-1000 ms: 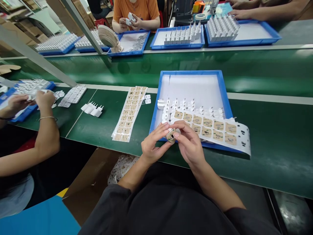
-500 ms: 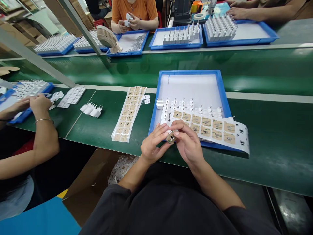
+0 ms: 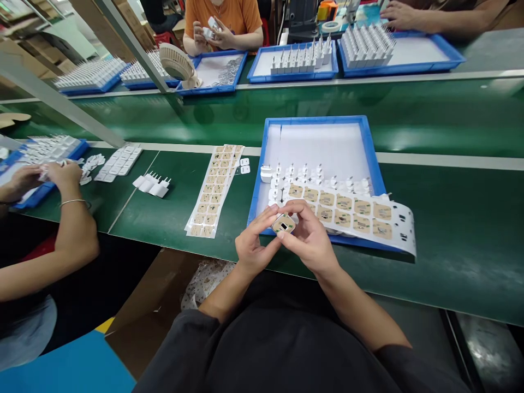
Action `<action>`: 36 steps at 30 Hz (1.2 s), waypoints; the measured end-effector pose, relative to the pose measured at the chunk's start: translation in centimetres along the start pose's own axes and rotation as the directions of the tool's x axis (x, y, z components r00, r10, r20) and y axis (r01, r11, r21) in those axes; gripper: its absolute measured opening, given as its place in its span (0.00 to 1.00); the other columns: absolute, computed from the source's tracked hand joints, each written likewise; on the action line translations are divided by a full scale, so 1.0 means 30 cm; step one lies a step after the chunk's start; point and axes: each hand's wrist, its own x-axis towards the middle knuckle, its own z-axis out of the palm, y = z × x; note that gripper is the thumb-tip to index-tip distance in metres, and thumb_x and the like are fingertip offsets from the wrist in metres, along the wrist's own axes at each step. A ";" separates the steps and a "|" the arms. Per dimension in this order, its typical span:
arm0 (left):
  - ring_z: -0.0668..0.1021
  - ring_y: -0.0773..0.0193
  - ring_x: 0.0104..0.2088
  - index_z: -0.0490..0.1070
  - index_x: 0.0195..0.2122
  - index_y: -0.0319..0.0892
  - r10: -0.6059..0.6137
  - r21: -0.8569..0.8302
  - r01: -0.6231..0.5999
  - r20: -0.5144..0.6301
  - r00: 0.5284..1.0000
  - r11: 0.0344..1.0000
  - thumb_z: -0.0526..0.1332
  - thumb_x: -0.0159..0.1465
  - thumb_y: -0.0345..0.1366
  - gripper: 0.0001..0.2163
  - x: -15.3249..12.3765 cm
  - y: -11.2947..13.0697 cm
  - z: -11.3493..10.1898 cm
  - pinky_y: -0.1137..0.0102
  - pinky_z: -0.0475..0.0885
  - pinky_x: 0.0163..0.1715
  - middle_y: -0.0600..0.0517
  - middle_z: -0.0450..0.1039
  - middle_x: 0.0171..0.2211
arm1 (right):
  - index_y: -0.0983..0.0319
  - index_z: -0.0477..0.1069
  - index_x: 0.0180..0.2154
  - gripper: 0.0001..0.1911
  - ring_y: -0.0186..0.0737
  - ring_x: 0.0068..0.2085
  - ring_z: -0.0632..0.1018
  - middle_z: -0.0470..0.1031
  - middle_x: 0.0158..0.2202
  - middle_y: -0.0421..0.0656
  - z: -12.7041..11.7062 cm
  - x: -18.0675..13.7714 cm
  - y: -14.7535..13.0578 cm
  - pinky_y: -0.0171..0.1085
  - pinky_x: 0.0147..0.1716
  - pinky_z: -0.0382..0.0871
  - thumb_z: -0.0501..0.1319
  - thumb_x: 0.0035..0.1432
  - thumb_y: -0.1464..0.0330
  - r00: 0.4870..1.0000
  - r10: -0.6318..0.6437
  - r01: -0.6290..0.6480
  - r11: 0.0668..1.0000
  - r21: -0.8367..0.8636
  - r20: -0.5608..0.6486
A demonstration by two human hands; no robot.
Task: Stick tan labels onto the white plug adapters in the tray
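Tan-faced, the small piece [image 3: 283,222] sits between the grasping fingers of left hand [image 3: 254,243] and right hand [image 3: 311,241], beside blue tray [image 3: 319,139]; I judge it light, stiff, best held by edges.

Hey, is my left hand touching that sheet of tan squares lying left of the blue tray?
Apart: the head view shows bare green bench between the left hand and the sheet of tan squares.
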 end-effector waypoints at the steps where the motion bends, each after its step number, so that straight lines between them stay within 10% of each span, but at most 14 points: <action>1: 0.81 0.52 0.60 0.70 0.63 0.47 0.036 0.024 -0.036 0.008 0.999 0.999 0.70 0.66 0.30 0.24 0.005 0.001 0.001 0.52 0.79 0.62 0.43 0.79 0.59 | 0.54 0.75 0.42 0.12 0.44 0.48 0.74 0.69 0.44 0.44 0.004 0.001 0.001 0.41 0.44 0.76 0.69 0.54 0.67 1.000 -0.004 0.004 1.000 -0.007 -0.018; 17: 0.79 0.53 0.62 0.69 0.64 0.45 0.118 -0.018 -0.117 0.065 0.991 0.993 0.71 0.64 0.27 0.28 0.020 -0.005 -0.020 0.52 0.74 0.66 0.43 0.77 0.61 | 0.53 0.82 0.37 0.10 0.44 0.47 0.75 0.74 0.41 0.42 -0.018 0.013 0.011 0.43 0.48 0.70 0.63 0.58 0.70 0.998 0.059 -0.056 0.987 0.150 -0.015; 26: 0.82 0.53 0.59 0.68 0.66 0.47 0.069 -0.076 -0.061 0.104 0.992 0.995 0.71 0.63 0.28 0.30 0.021 0.000 -0.045 0.61 0.80 0.60 0.43 0.79 0.59 | 0.57 0.79 0.41 0.04 0.38 0.37 0.76 0.77 0.36 0.41 -0.087 0.055 -0.072 0.38 0.37 0.70 0.65 0.67 0.68 0.972 -0.134 0.177 0.958 -0.228 0.192; 29: 0.83 0.53 0.56 0.69 0.64 0.47 0.037 -0.013 -0.036 0.087 0.996 0.999 0.72 0.63 0.29 0.29 0.011 0.000 -0.046 0.61 0.81 0.58 0.44 0.80 0.57 | 0.59 0.76 0.40 0.02 0.40 0.39 0.77 0.78 0.37 0.43 -0.072 0.068 -0.088 0.40 0.39 0.72 0.64 0.68 0.71 0.918 -0.332 0.396 0.805 -0.442 0.217; 33: 0.84 0.53 0.54 0.70 0.62 0.46 -0.122 0.132 0.120 0.004 0.993 0.984 0.72 0.63 0.32 0.26 0.004 -0.021 -0.073 0.62 0.82 0.54 0.43 0.81 0.55 | 0.58 0.73 0.44 0.05 0.44 0.43 0.78 0.78 0.41 0.46 -0.050 0.039 -0.077 0.42 0.43 0.74 0.62 0.69 0.73 0.719 -0.575 0.685 0.491 -0.538 0.390; 36: 0.83 0.53 0.55 0.73 0.58 0.44 -0.213 0.242 0.236 -0.121 0.970 0.941 0.71 0.64 0.35 0.21 0.025 -0.059 -0.136 0.59 0.80 0.57 0.44 0.80 0.54 | 0.59 0.71 0.44 0.04 0.40 0.41 0.80 0.79 0.41 0.46 -0.020 -0.020 -0.036 0.38 0.41 0.75 0.59 0.71 0.72 0.735 -0.490 0.670 0.631 -0.392 0.468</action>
